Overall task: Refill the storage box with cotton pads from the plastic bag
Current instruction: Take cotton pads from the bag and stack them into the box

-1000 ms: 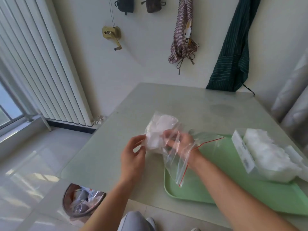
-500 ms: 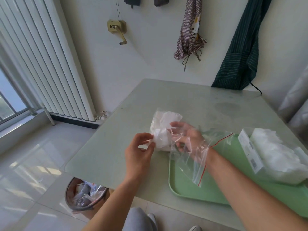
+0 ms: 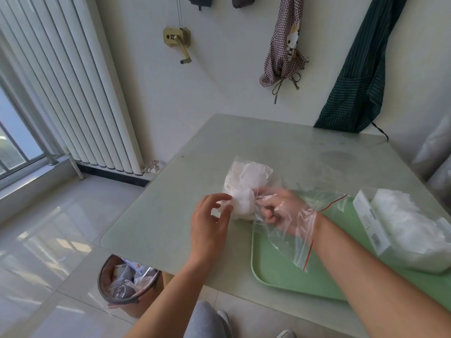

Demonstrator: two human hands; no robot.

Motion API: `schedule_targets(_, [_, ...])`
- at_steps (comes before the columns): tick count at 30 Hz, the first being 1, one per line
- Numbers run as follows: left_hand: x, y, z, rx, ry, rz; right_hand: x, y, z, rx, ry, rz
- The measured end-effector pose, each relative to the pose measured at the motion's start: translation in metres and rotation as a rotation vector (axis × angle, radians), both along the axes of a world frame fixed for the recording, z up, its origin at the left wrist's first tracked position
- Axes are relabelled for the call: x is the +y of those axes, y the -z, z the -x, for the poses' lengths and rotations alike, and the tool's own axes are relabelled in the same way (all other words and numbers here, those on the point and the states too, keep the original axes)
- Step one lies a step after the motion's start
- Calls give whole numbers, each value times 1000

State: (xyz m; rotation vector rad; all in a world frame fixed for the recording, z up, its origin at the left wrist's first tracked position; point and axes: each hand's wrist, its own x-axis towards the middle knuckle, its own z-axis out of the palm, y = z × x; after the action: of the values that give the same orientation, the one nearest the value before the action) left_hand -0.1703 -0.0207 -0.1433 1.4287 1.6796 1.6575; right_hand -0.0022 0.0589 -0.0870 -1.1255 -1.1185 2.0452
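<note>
The clear plastic bag (image 3: 301, 230), edged with a red zip strip, is held just above the table (image 3: 268, 142), near the middle of its near edge and over the left rim of the green tray (image 3: 275, 272). The right hand (image 3: 280, 212) is seen inside the bag, its fingers (image 3: 268, 215) curled around the clump of white cotton pads (image 3: 246, 186) at the bag's closed end. That end is pinched from outside by the thumb and fingers of the left hand (image 3: 210, 220). The storage box (image 3: 366, 215), heaped with white pads, is set on the tray towards the table's right edge, well apart from both hands.
</note>
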Motion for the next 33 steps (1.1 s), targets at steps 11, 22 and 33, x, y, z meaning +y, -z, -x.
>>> schedule_targets(11, [2,6,-5,431,-97,-29,-1,7,-5,-167,60,-174])
schedule_targets(22, [4,-9,-17,588,-192,-124,-7,-7,-4,-308,53,-324])
schedule_targets(33, [3,-30,-20,108,-3,-110,-3,-10,-2,-303,40,-325])
